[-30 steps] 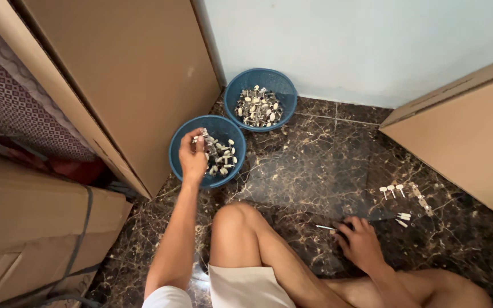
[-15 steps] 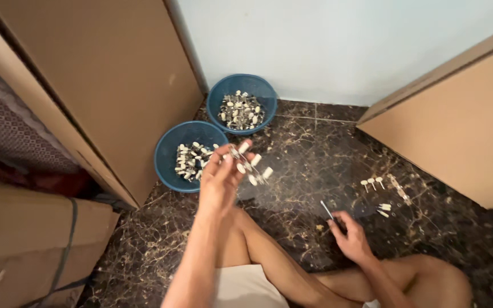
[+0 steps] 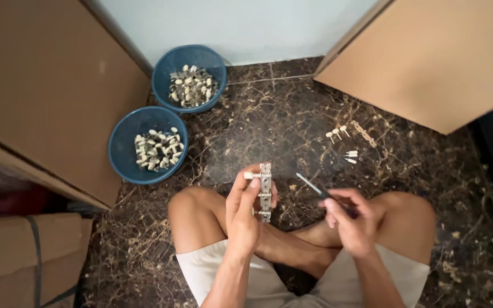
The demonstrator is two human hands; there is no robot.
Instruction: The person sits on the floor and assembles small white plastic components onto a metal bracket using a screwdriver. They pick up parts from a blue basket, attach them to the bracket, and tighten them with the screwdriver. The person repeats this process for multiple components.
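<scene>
Here a small metal strip [image 3: 265, 191] with pegs is pinched upright in the left hand [image 3: 244, 214], above the knees; it looks stiff, light, best gripped by its edges. A screwdriver [image 3: 314, 187] is clasped in the right hand [image 3: 352, 222].

Left hand [image 3: 245, 214] raised with closed grip; right hand [image 3: 350, 222] curled shut beside it.

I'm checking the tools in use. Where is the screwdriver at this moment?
In the head view the screwdriver is in the right hand, right of centre above the crossed legs, its tip pointing toward the metal strip in the left hand.
</scene>
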